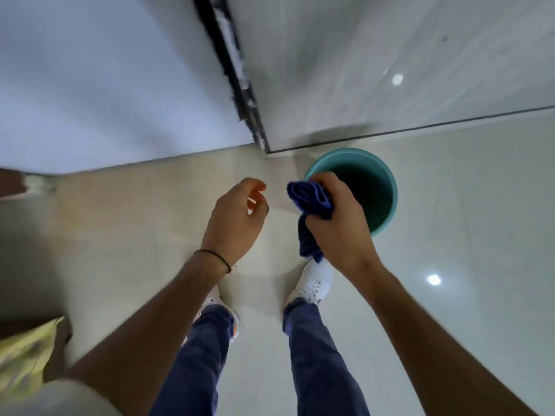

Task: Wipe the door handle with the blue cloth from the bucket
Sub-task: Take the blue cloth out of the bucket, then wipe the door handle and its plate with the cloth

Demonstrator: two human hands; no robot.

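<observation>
My right hand (pixel 339 223) grips a crumpled blue cloth (pixel 310 202), held over the left rim of a teal bucket (pixel 387 193) that stands on the floor. One end of the cloth hangs down below my fist. My left hand (pixel 237 217) hovers just left of the cloth, fingers loosely curled and holding nothing. A white door (pixel 105 85) fills the upper left, with its dark edge (pixel 237 73) running down toward the floor. No door handle is in view.
A glossy tiled wall (pixel 390 55) rises behind the bucket. My feet in white shoes (pixel 315 283) stand on pale floor tiles just below my hands. A yellow object (pixel 30 355) lies at the lower left, beside a brown frame (pixel 12 184).
</observation>
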